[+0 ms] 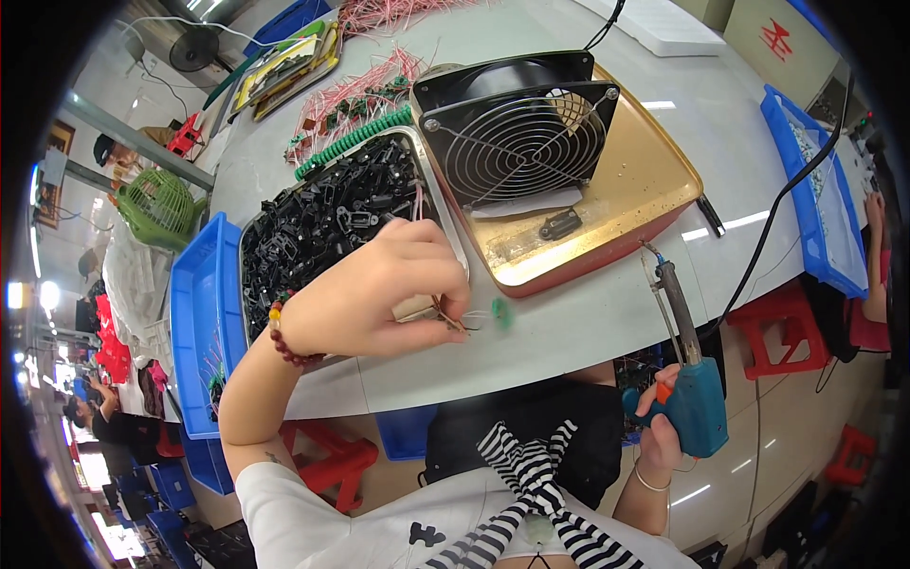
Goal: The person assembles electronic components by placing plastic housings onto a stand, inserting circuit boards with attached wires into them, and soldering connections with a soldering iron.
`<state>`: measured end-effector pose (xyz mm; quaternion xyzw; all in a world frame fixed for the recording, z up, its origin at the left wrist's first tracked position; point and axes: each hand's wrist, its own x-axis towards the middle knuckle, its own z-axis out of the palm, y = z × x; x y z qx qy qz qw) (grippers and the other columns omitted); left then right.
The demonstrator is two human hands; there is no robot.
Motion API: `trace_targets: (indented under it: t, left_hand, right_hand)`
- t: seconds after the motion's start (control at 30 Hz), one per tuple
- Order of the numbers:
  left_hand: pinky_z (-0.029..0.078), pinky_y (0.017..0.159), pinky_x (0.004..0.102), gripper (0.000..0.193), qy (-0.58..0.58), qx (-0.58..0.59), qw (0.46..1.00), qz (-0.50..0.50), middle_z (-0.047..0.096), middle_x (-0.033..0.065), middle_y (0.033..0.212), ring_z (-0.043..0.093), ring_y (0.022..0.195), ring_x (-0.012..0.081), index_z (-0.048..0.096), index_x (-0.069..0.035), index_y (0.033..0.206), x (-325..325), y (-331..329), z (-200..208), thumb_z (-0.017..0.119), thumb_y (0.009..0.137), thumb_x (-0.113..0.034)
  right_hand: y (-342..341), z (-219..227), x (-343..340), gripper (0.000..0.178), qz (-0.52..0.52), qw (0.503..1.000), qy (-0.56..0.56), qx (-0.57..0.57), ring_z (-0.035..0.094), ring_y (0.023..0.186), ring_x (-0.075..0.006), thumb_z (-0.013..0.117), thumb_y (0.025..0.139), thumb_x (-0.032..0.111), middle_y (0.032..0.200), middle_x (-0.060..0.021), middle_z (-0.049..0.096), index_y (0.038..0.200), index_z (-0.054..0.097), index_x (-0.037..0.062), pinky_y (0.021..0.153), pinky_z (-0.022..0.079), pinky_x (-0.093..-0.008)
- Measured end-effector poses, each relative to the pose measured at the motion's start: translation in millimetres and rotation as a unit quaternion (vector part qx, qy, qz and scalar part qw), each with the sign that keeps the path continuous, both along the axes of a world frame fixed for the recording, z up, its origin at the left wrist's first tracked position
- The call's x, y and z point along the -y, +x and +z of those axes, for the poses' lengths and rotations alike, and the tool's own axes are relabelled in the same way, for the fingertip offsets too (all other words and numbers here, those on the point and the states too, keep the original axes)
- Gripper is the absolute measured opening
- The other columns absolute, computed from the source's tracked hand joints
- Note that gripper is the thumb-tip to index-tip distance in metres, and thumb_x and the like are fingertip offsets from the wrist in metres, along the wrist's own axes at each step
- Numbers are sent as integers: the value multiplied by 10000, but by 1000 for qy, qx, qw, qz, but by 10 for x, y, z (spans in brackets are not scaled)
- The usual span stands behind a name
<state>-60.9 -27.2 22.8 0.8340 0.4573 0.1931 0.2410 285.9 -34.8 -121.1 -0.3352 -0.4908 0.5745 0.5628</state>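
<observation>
My left hand (403, 289) is above the table's near edge, thumb and forefinger pinched on thin wires (457, 320). Close to their ends is a small round green piece (502, 314), blurred; I cannot tell whether it is joined to them. My right hand (659, 417) grips a blue soldering gun (700, 408), its tip pointing up beside the tin. Behind my left hand stands a metal tray (455, 228) heaped with small black plastic housings (318, 223). A gold-coloured tin (654, 156) carries a black fan with a wire guard (526, 156); one black housing (559, 224) lies inside.
Pink-wired green parts (355, 100) lie in a bundle at the back. A blue bin (204, 313) sits left of the tray, another blue tray (815, 190) at far right. Red stools (777, 327) stand below. A black cable (787, 194) hangs on the right. Other people are at the sides.
</observation>
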Motion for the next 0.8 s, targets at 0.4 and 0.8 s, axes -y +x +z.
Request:
trace_targets:
  t: [0.4,0.8]
  left_hand:
    - [406,711,301,142,-39,177,983,-4,576,40,794,514,751,192,621,-40,810,-231,278,-97,670,856,-165]
    - [400,661,265,145,31,199,976,76,530,51,760,504,730,131,556,9,818,-365,399,-279,545,875,-124]
  right_hand:
    - [7,25,-58,485,-3,1000,2,9,543,641,-170,667,731,192,1087,-168,520,1129,525,-47,607,423,-244]
    - [-33,23,-129,490,-15,999,26,-14,539,627,-184,652,730,153,1084,-185,514,1145,511,-65,607,430,-247]
